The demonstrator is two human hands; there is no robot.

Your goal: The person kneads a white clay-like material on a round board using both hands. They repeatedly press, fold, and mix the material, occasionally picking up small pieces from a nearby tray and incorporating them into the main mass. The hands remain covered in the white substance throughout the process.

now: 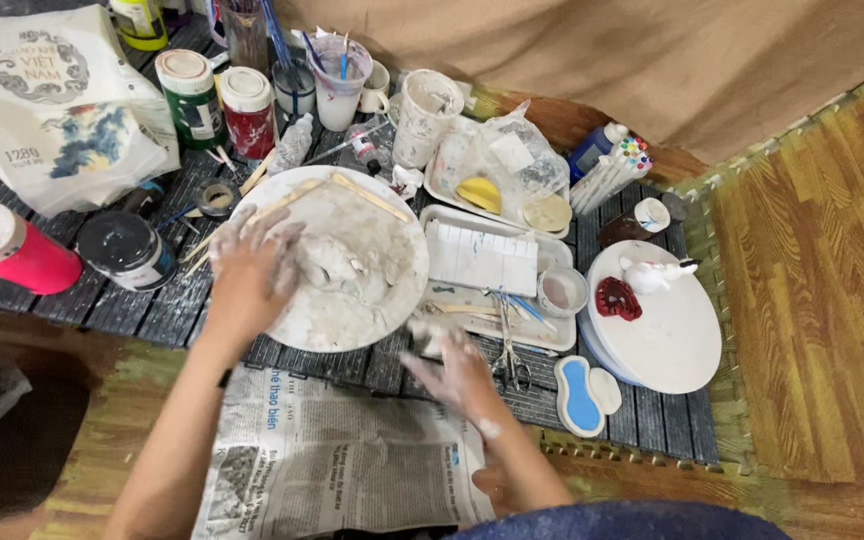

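A lump of grey clay lies on a round white board smeared with clay. My left hand, coated in clay, rests on the board's left side with fingers spread against the lump. My right hand, also clay-covered, hovers open and blurred just off the board's lower right edge, above the dark slatted table. It holds nothing. Two wooden sticks lie across the board's far rim.
Paint jars and cups of brushes stand at the back. A white tray with scissors sits right of the board, then a round turntable bearing small red and white figures. Newspaper lies nearest me.
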